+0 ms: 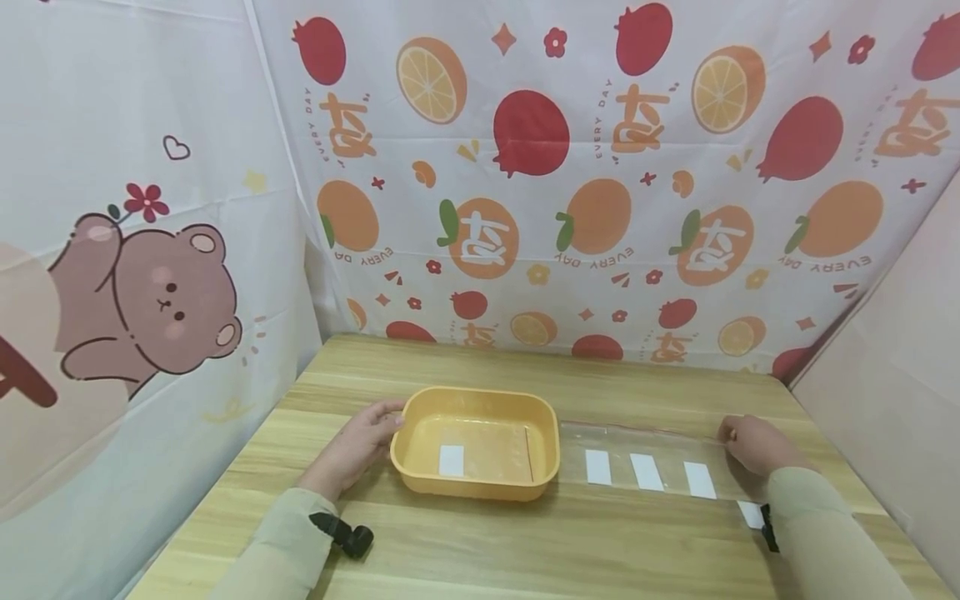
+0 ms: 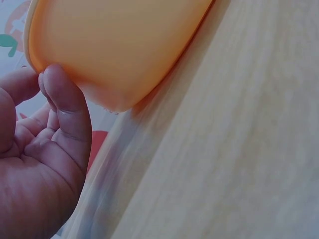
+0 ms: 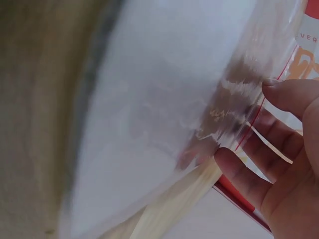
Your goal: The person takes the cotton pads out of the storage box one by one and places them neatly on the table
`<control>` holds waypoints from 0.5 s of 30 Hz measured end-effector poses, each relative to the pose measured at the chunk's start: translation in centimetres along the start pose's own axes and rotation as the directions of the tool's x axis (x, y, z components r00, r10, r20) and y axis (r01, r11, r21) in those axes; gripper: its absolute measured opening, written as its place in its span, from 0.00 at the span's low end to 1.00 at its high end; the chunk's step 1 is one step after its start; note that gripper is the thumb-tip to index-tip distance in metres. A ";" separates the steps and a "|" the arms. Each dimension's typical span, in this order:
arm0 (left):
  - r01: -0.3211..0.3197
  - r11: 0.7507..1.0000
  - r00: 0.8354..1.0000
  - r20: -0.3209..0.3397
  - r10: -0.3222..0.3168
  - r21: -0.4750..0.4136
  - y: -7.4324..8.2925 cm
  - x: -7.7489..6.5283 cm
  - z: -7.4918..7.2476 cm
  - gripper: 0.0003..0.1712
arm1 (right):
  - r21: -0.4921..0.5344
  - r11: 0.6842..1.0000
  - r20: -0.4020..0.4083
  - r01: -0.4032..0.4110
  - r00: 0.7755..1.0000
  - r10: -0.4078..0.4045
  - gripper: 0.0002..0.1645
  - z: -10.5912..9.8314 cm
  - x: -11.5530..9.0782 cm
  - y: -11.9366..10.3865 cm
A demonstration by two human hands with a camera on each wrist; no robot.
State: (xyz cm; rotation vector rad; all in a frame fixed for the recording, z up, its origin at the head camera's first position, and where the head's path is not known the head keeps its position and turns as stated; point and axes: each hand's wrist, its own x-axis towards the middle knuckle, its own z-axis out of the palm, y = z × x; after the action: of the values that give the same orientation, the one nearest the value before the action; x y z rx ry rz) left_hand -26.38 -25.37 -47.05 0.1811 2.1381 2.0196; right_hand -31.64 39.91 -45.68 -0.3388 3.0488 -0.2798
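Observation:
A yellow plastic tub [image 1: 420,479] stands on the wooden table, with a clear zip bag [image 1: 491,450] bearing a white label lying flat inside it. My left hand [image 1: 352,450] pinches the tub's left rim between thumb and fingers; the left wrist view shows the tub wall [image 2: 114,45] at the fingertips. To the right, my right hand [image 1: 761,446] pinches the red-lined zip edge of a clear zip bag [image 3: 234,104], thumb on one side and fingers on the other. That bag's white label [image 1: 750,514] is partly behind the wrist strap.
Several clear zip bags with white labels [image 1: 647,472] lie in an overlapping row between the tub and my right hand. Behind the wooden table [image 1: 480,546] hangs a fruit-print cloth [image 1: 562,292]. A bear-print cloth [image 1: 187,292] hangs on the left, and a pale wall [image 1: 892,417] stands on the right.

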 end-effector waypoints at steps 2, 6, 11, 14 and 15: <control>-0.001 1.000 1.000 -0.001 0.001 0.000 0.1 0.0 0.0 0.31 | 0.006 1.000 -0.004 0.002 1.000 -0.002 0.04 0.0 0.0 0.0; -0.005 1.000 1.000 0.002 0.005 0.007 0.1 0.0 0.0 0.31 | 0.013 1.000 -0.001 0.003 1.000 -0.003 0.06 -0.1 -0.2 -0.1; -0.002 1.000 1.000 0.000 0.002 0.011 0.1 0.1 0.1 0.30 | 0.002 1.000 -0.002 0.009 1.000 -0.009 0.08 -0.5 -0.6 -0.6; -0.002 1.000 1.000 -0.004 0.002 0.009 0.0 0.1 0.1 0.30 | 0.011 1.000 -0.004 0.010 1.000 -0.010 0.11 -0.6 -0.6 -1.0; -0.003 1.000 1.000 -0.005 0.003 0.007 0.0 0.1 0.1 0.30 | 0.019 1.000 -0.008 0.010 1.000 -0.010 0.12 -0.6 -0.6 -1.1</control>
State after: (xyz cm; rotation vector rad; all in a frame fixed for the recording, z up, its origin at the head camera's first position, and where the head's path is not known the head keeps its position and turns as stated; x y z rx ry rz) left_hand -26.44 -25.30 -47.09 0.1804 2.1492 2.0161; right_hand -30.91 39.08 -44.83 -0.3523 3.0510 -0.3111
